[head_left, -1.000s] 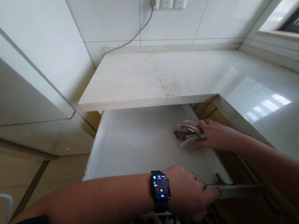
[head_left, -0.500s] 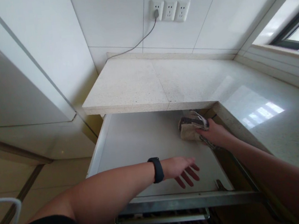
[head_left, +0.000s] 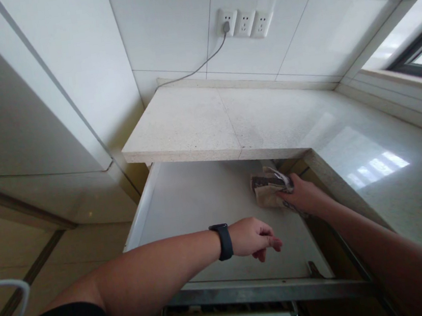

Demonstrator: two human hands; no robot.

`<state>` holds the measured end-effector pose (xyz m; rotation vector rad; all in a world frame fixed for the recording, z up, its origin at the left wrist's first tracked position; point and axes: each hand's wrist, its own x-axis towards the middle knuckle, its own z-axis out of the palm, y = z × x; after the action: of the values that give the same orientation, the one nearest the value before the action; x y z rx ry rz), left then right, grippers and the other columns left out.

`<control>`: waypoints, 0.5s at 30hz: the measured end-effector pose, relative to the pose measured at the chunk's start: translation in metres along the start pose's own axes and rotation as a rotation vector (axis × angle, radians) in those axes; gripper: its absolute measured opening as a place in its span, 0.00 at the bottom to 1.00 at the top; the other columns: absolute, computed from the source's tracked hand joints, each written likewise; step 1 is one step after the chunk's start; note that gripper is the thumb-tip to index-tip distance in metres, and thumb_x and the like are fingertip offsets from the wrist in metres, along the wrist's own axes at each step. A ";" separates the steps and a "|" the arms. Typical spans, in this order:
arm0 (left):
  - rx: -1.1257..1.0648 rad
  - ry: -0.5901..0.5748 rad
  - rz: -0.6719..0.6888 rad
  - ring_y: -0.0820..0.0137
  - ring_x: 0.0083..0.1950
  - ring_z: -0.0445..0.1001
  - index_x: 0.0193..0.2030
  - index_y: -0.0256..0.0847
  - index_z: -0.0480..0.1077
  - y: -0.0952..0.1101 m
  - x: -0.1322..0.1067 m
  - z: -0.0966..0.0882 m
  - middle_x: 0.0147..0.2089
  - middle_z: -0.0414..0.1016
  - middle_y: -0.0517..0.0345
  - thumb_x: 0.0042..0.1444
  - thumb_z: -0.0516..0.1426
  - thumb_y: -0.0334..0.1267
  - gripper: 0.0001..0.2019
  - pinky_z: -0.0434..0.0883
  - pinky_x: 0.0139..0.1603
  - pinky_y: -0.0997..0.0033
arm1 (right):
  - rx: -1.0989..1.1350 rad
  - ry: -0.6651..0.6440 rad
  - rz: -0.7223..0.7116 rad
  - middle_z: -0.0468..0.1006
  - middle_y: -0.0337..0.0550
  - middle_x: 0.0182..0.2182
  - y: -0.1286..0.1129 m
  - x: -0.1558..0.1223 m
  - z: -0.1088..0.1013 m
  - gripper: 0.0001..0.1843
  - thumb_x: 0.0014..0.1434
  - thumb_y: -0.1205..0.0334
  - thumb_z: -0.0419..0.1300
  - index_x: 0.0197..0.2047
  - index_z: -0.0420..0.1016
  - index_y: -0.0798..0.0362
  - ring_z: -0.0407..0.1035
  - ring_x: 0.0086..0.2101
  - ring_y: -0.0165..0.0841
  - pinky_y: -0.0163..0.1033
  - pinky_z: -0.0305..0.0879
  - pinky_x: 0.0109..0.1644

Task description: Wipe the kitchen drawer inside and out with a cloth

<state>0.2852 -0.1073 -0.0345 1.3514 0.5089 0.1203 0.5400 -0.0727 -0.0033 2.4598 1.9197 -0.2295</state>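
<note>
My right hand [head_left: 303, 194] grips a folded beige-and-dark-brown cloth [head_left: 267, 196], which touches the bottom of the pulled-out white drawer [head_left: 200, 195] near its back right corner. The fingers of that hand are partly hidden behind the cloth. Over the front half of the drawer hovers my left hand [head_left: 254, 237], a black watch [head_left: 223, 241] on its wrist. Its fingers are curled and drawn together, with nothing visible in them.
A pale stone countertop [head_left: 179, 123] overhangs the drawer's back and continues down the right side. The drawer's metal front rail [head_left: 266, 292] and bar handle [head_left: 230, 315] lie nearest me. A cord [head_left: 200, 69] runs from a wall socket. A white cabinet [head_left: 69, 67] stands left.
My left hand's spread fingers have curled in and closed together. The cloth, held in my right hand, has shifted slightly. The whole view has moved a little.
</note>
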 end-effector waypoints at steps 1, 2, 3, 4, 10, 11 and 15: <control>-0.021 0.003 0.001 0.72 0.27 0.73 0.39 0.39 0.73 0.000 0.000 0.000 0.26 0.74 0.60 0.54 0.62 0.58 0.22 0.68 0.29 0.72 | 0.002 0.000 -0.001 0.81 0.57 0.40 0.000 0.001 0.000 0.27 0.57 0.41 0.59 0.51 0.65 0.53 0.77 0.40 0.49 0.40 0.60 0.34; -0.036 0.005 -0.001 0.73 0.27 0.72 0.39 0.39 0.73 0.000 0.000 0.000 0.27 0.75 0.60 0.53 0.63 0.58 0.22 0.68 0.29 0.72 | 0.003 -0.001 -0.001 0.81 0.57 0.40 0.000 0.001 0.000 0.27 0.57 0.41 0.59 0.50 0.65 0.53 0.76 0.41 0.50 0.40 0.60 0.34; -0.028 0.001 -0.007 0.73 0.27 0.72 0.38 0.39 0.73 0.000 -0.001 0.001 0.28 0.75 0.60 0.51 0.64 0.58 0.22 0.69 0.30 0.72 | 0.003 -0.001 -0.002 0.81 0.57 0.40 0.000 0.002 0.000 0.27 0.57 0.41 0.60 0.50 0.65 0.53 0.76 0.41 0.50 0.40 0.60 0.34; -0.008 -0.010 -0.015 0.73 0.28 0.72 0.36 0.38 0.73 0.001 -0.001 0.001 0.27 0.75 0.60 0.50 0.65 0.57 0.22 0.69 0.31 0.72 | 0.000 0.000 -0.001 0.81 0.57 0.40 0.000 0.002 0.000 0.27 0.57 0.42 0.60 0.50 0.65 0.53 0.76 0.41 0.50 0.40 0.60 0.35; -0.030 -0.102 -0.022 0.73 0.30 0.74 0.54 0.40 0.72 0.000 -0.001 0.005 0.37 0.77 0.57 0.52 0.66 0.48 0.25 0.70 0.30 0.73 | 0.028 0.001 0.011 0.81 0.57 0.41 -0.001 0.001 -0.002 0.27 0.57 0.42 0.61 0.51 0.66 0.53 0.76 0.41 0.49 0.39 0.61 0.35; 0.010 -0.112 -0.025 0.73 0.31 0.74 0.51 0.39 0.74 -0.002 -0.001 0.005 0.37 0.77 0.56 0.53 0.65 0.47 0.21 0.70 0.30 0.74 | 0.042 0.008 0.017 0.81 0.57 0.41 -0.002 0.001 -0.002 0.27 0.57 0.42 0.61 0.51 0.66 0.53 0.76 0.41 0.49 0.39 0.61 0.34; 0.117 -0.056 -0.026 0.74 0.28 0.73 0.68 0.47 0.61 -0.009 -0.001 0.004 0.52 0.77 0.51 0.42 0.71 0.46 0.45 0.71 0.26 0.72 | 0.092 0.064 0.037 0.81 0.54 0.38 -0.002 -0.002 0.001 0.25 0.58 0.43 0.60 0.50 0.66 0.52 0.76 0.39 0.47 0.39 0.61 0.34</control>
<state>0.2842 -0.1139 -0.0426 1.4580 0.4925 0.0319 0.5374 -0.0739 -0.0040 2.5893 1.9271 -0.2470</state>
